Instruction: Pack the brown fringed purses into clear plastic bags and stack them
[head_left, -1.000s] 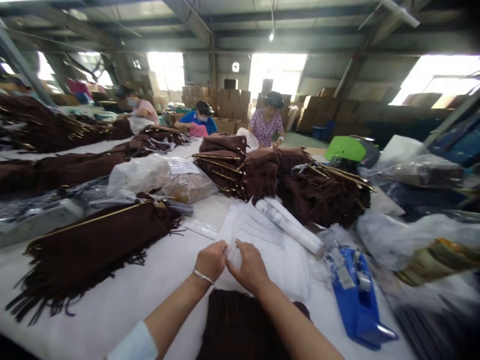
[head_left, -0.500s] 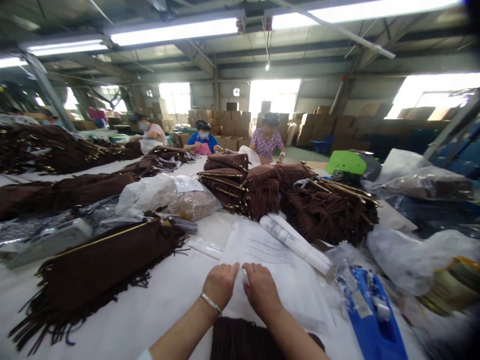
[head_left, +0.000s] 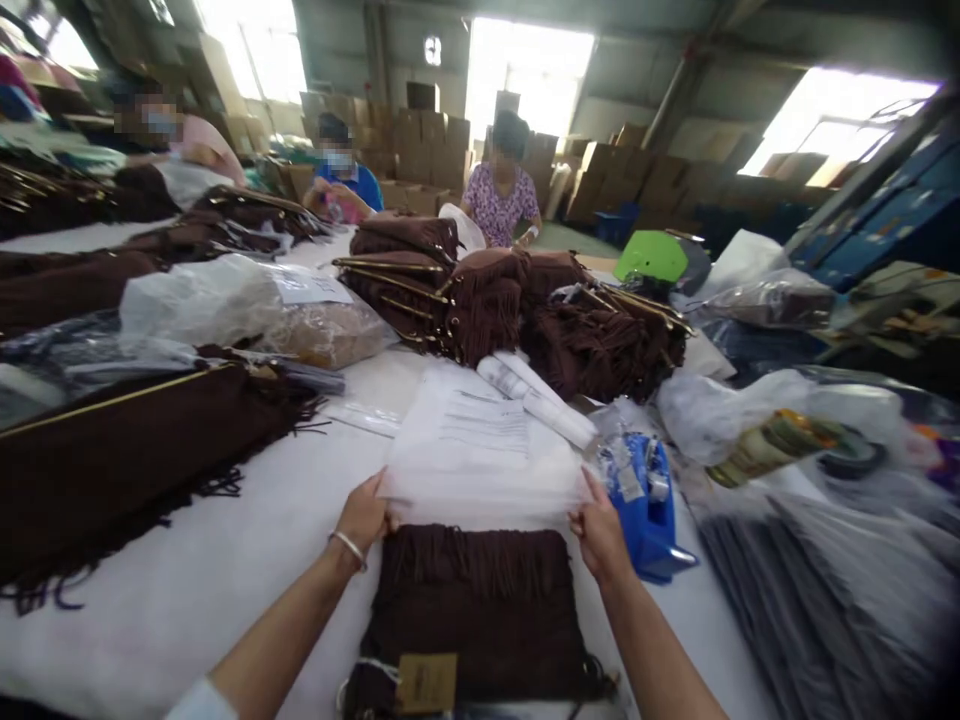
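Note:
My left hand (head_left: 367, 515), with a bracelet at the wrist, pinches the left near corner of a translucent white plastic bag (head_left: 480, 487). The right near corner is pinched in my right hand (head_left: 602, 525). Between them the bag's near edge is stretched wide, and printed lines show on its far part. Just below, between my forearms, a dark brown fringed handbag (head_left: 472, 610) lies flat on the white table. A brown paper tag (head_left: 426, 682) rests on its near edge.
A blue tape dispenser (head_left: 646, 515) stands right of my right hand. Beyond the bag lie a rolled white printed sheet (head_left: 555, 412) and piled brown fringed bags (head_left: 487, 305). Another fringed bag (head_left: 142, 460) is at left, grey folded plastic (head_left: 810, 610) at right. Several people work across the table.
My hands have moved from close together to wide apart, spreading the plastic bag's near edge. The view has tilted down, showing more of the brown handbag.

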